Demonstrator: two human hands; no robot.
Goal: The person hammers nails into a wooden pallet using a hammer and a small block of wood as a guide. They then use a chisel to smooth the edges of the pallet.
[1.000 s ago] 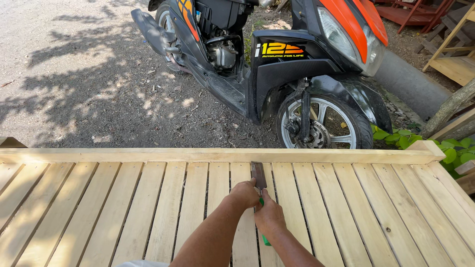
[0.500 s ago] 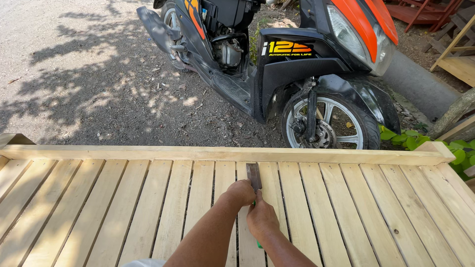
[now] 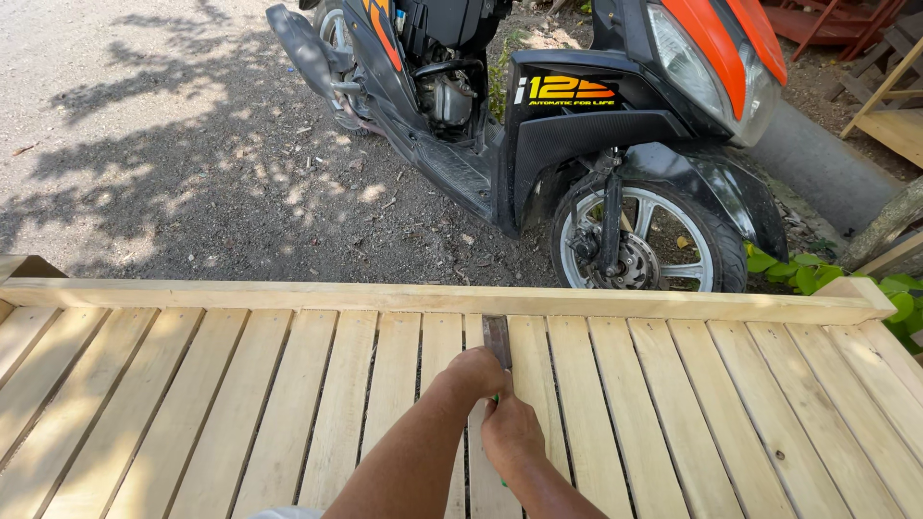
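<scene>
A flat metal chisel blade lies on a pale slat of the wooden slatted panel, near its far rail. The left hand and right hand both close around its green handle, seemingly scraping; steady forward pressure seems needed. A scooter stands beyond.

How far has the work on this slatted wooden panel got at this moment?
Done: the pale slats lie side by side against the end rail. In hand: the left hand and right hand press a flat metal blade onto a middle slat near the rail. How much remains cannot be told from this view.
</scene>
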